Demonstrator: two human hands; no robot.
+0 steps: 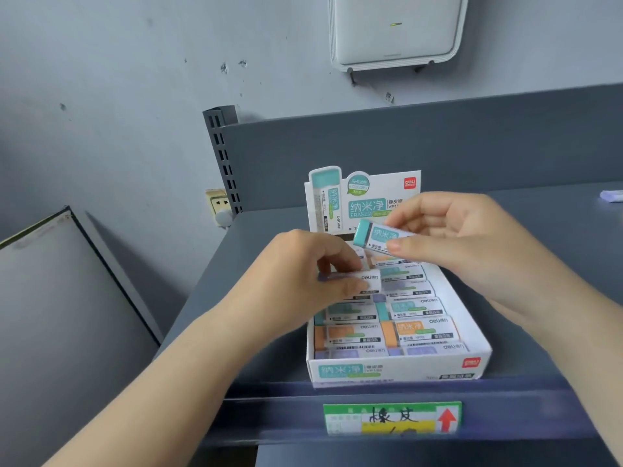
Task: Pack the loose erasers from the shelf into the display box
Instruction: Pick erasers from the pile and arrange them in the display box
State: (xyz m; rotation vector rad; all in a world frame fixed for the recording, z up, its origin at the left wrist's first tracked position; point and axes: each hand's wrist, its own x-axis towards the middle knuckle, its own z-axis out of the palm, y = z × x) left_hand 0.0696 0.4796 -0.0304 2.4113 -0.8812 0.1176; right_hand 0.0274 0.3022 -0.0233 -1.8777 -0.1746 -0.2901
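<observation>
Grey steel shelving fills my view, with the shelf [526,237] running back to a grey wall where a white device [394,28] hangs and a yellowed wall socket [217,205] sits lower left. On the shelf stands the display box [397,369], white card with teal print, its header card upright at the back. It holds two columns of wrapped erasers, teal, orange and purple ends showing. My left hand [303,274] is over the left column, thumb and fingers pinching a purple-ended eraser [357,283] that lies on the erasers below it. My right hand [472,237] is raised above the back of the box, fingers and thumb gripping a teal-ended eraser [377,237] held tilted, clear of the packed rows. One loose eraser [612,196] lies far right on the shelf, well apart from the box. A green and yellow price label [392,417] with a red arrow is fixed to the shelf's front edge, just below the box
</observation>
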